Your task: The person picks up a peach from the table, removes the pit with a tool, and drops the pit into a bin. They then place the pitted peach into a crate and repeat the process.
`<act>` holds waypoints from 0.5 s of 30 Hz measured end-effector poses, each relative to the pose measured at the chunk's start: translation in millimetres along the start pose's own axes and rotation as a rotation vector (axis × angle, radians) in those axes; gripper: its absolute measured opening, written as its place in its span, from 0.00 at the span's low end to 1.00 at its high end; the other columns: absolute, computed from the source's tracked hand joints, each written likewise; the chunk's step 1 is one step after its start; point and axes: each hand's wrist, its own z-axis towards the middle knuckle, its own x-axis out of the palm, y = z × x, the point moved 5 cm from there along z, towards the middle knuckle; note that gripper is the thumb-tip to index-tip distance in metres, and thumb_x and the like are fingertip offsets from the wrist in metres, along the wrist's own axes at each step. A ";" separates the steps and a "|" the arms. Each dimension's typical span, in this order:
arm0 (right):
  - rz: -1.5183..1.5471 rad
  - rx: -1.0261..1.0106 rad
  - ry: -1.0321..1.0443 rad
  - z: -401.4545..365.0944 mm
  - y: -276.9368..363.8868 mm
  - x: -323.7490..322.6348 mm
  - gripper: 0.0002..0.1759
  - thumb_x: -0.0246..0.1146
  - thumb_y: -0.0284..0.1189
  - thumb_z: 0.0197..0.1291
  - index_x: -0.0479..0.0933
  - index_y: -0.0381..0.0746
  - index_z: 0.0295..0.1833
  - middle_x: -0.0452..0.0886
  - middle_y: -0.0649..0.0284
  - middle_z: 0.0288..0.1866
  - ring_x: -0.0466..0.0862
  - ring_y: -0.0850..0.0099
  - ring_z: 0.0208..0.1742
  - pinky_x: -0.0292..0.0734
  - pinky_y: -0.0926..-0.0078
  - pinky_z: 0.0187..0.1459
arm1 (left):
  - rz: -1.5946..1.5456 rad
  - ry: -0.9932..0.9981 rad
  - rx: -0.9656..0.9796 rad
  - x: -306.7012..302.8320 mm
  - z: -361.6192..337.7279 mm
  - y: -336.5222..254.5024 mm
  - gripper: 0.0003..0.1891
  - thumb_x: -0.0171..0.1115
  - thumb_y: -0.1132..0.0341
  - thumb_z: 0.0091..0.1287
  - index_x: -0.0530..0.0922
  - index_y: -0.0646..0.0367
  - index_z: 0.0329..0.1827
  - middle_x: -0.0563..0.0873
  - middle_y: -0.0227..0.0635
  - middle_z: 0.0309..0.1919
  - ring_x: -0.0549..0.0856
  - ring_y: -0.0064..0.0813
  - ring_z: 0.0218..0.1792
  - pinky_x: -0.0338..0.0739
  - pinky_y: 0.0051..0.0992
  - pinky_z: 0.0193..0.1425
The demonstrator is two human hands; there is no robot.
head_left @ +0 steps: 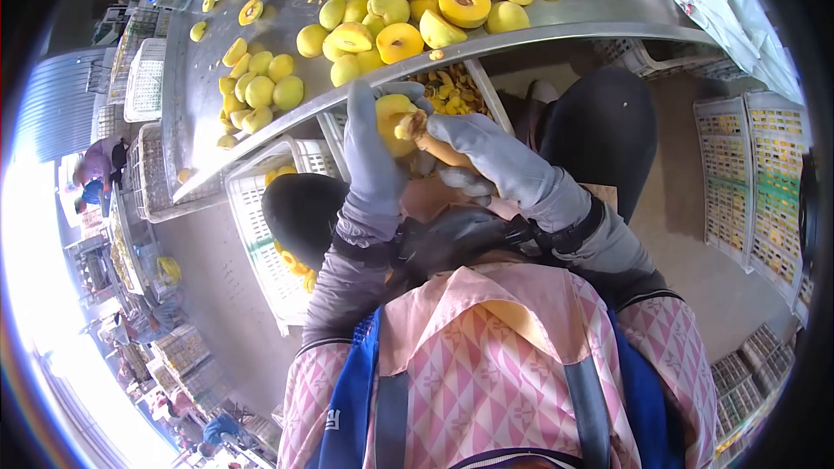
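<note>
Both my hands wear grey gloves and meet just below the edge of the metal table (326,91). My left hand (372,143) is closed around a yellow peach (393,118). In my right hand (504,155) is a tool with a tan handle (445,153), its working end against the peach or hidden by it. A brownish lump (408,127), perhaps part of the pit, shows where tool and fruit meet. A pile of yellow peach halves (400,42), several with brown centres, lies on the table above my hands. A smaller heap of peaches (258,91) sits to the left.
Under the table edge, a container holds yellow scraps (453,91). A white crate (261,239) with yellow pieces stands by my left knee. More crates (751,182) stand at right. A white plastic bag (725,13) hangs over the table's right corner. People (100,165) are far left.
</note>
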 end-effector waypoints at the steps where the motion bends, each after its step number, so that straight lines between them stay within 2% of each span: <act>1: -0.019 -0.009 -0.077 -0.5 -0.1 -0.8 0.22 0.56 0.47 0.77 0.82 0.38 0.50 0.73 0.74 0.28 0.70 0.88 0.28 0.62 0.89 0.26 | -0.068 0.000 -0.032 0.5 -1.8 0.1 0.31 0.38 0.48 0.84 0.83 0.67 0.46 0.87 0.37 0.38 0.86 0.28 0.41 0.81 0.28 0.51; 2: -0.118 -0.096 -0.093 3.5 -1.5 -4.3 0.21 0.57 0.46 0.77 0.82 0.38 0.51 0.75 0.72 0.28 0.73 0.84 0.28 0.65 0.85 0.27 | 0.014 0.011 -0.009 -6.1 -2.9 0.1 0.30 0.39 0.47 0.84 0.82 0.67 0.48 0.87 0.38 0.39 0.86 0.28 0.43 0.81 0.28 0.52; 4: -0.309 -0.273 -0.109 15.5 -12.1 -15.7 0.20 0.58 0.43 0.76 0.83 0.38 0.54 0.80 0.66 0.29 0.79 0.77 0.29 0.72 0.79 0.30 | 0.292 0.068 0.173 -12.4 -10.3 -17.9 0.25 0.40 0.54 0.84 0.80 0.67 0.50 0.88 0.39 0.40 0.86 0.30 0.41 0.81 0.27 0.50; 5: -0.549 -0.373 -0.176 14.2 -8.6 -15.9 0.19 0.59 0.42 0.76 0.83 0.38 0.55 0.82 0.62 0.31 0.82 0.71 0.31 0.74 0.74 0.33 | 0.437 0.092 0.273 -16.4 -13.7 -30.4 0.22 0.41 0.57 0.84 0.80 0.66 0.51 0.88 0.40 0.40 0.86 0.30 0.41 0.81 0.26 0.50; 6: -0.787 -0.481 -0.236 10.8 -5.2 -13.2 0.18 0.59 0.41 0.75 0.83 0.39 0.56 0.84 0.58 0.34 0.84 0.66 0.34 0.76 0.70 0.36 | 0.496 0.100 0.286 -28.7 -18.4 -40.7 0.26 0.43 0.52 0.84 0.82 0.67 0.50 0.87 0.36 0.41 0.86 0.28 0.43 0.80 0.26 0.51; 7: -1.019 -0.592 -0.297 8.1 -2.1 -10.3 0.17 0.60 0.40 0.74 0.83 0.40 0.57 0.86 0.54 0.36 0.86 0.60 0.36 0.78 0.65 0.38 | 0.787 0.015 0.492 -48.5 -25.3 -55.1 0.23 0.44 0.55 0.83 0.82 0.67 0.51 0.87 0.37 0.41 0.85 0.28 0.43 0.80 0.26 0.50; 8: -1.173 -0.594 -0.262 9.8 -4.7 -9.6 0.22 0.62 0.34 0.72 0.76 0.45 0.70 0.85 0.47 0.41 0.86 0.52 0.39 0.79 0.60 0.41 | 1.078 -0.075 0.683 -71.2 -34.9 -63.5 0.20 0.46 0.58 0.83 0.82 0.67 0.51 0.88 0.37 0.40 0.85 0.27 0.43 0.80 0.26 0.49; 9: -1.267 -0.599 -0.260 11.2 -7.8 -6.6 0.24 0.62 0.33 0.71 0.75 0.45 0.71 0.85 0.47 0.41 0.86 0.51 0.40 0.79 0.59 0.42 | 1.368 -0.163 0.866 -86.5 -46.8 -74.1 0.18 0.48 0.61 0.82 0.82 0.67 0.51 0.88 0.38 0.40 0.85 0.27 0.42 0.80 0.26 0.49; 11: -1.462 -0.611 -0.274 14.0 -11.9 -2.6 0.26 0.62 0.32 0.70 0.72 0.46 0.73 0.86 0.48 0.41 0.86 0.50 0.41 0.80 0.57 0.44 | 0.620 -0.320 0.327 -139.6 -55.3 -94.1 0.12 0.53 0.67 0.77 0.84 0.65 0.50 0.88 0.40 0.38 0.86 0.29 0.41 0.81 0.29 0.47; 13: -1.597 -0.567 -0.279 21.2 -19.3 -5.6 0.23 0.62 0.36 0.69 0.74 0.43 0.68 0.86 0.49 0.41 0.86 0.50 0.41 0.80 0.53 0.44 | 1.069 -0.331 0.285 -198.4 -56.3 -111.4 0.12 0.56 0.64 0.75 0.87 0.59 0.47 0.87 0.40 0.35 0.86 0.31 0.38 0.81 0.30 0.45; 14: -1.627 -0.554 -0.272 22.0 -22.0 -7.3 0.21 0.62 0.37 0.69 0.75 0.42 0.65 0.86 0.49 0.40 0.86 0.50 0.41 0.80 0.53 0.44 | 1.406 -0.406 0.022 -221.3 -56.5 -115.9 0.12 0.59 0.59 0.74 0.89 0.54 0.42 0.87 0.40 0.34 0.87 0.38 0.36 0.82 0.34 0.45; 15: -1.658 -0.540 -0.265 23.7 -23.6 -7.1 0.20 0.62 0.38 0.69 0.77 0.41 0.62 0.86 0.49 0.40 0.86 0.50 0.41 0.80 0.53 0.44 | 1.603 -0.328 0.111 -223.1 -52.9 -123.5 0.13 0.60 0.57 0.73 0.89 0.54 0.42 0.88 0.41 0.34 0.87 0.41 0.36 0.81 0.35 0.44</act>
